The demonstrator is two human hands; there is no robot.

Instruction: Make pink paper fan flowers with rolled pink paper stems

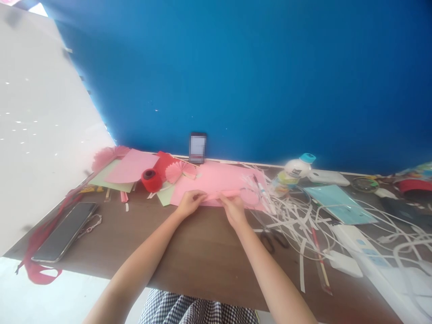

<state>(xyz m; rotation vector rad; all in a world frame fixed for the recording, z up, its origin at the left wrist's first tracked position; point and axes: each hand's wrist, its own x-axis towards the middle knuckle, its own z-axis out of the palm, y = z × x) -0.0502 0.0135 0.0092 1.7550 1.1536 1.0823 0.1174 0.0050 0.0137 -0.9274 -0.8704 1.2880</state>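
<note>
A large pink paper sheet [216,180] lies on the brown table [195,252] in front of me. Its near edge is folded into a narrow strip [221,195]. My left hand [189,202] pinches the left end of that fold, fingers closed on the paper. My right hand [233,208] presses and pinches the fold just to the right, fingers curled on it. Both hands are close together, almost touching.
A red ribbon roll [150,179], pink paper fans [180,171], more pink and green sheets [130,167], a propped phone [197,147], a flat phone [65,230], scissors [275,238], white paper strips [297,216], a bottle [293,172] and a teal booklet [339,204] surround the work.
</note>
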